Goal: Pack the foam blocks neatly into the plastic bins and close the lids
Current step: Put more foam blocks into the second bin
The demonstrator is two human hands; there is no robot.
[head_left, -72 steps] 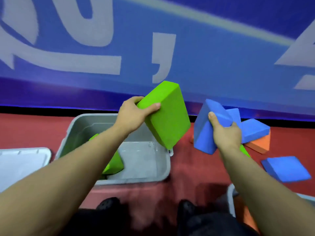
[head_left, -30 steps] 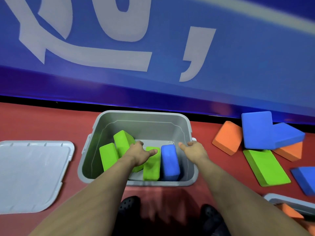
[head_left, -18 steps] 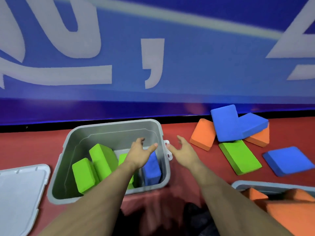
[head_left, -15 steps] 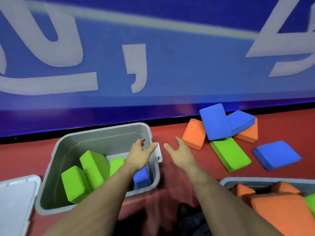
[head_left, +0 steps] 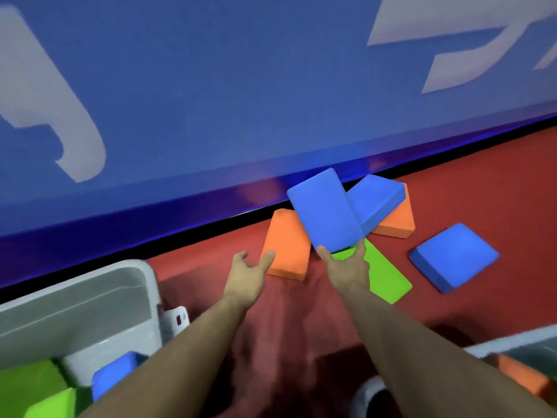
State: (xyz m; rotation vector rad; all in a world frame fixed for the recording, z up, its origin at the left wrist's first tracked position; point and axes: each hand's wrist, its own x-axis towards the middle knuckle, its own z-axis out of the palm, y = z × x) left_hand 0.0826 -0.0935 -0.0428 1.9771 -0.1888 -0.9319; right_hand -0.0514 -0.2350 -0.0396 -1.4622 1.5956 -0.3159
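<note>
Grey bin [head_left: 90, 300] holds green blocks [head_left: 27, 387] and one blue block [head_left: 113, 377]

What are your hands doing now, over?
Left hand open, touching orange block. Right hand open at tilted blue block. Nothing blocking.

Right bin [head_left: 512, 348] blurred, cut off at frame edge.
</note>
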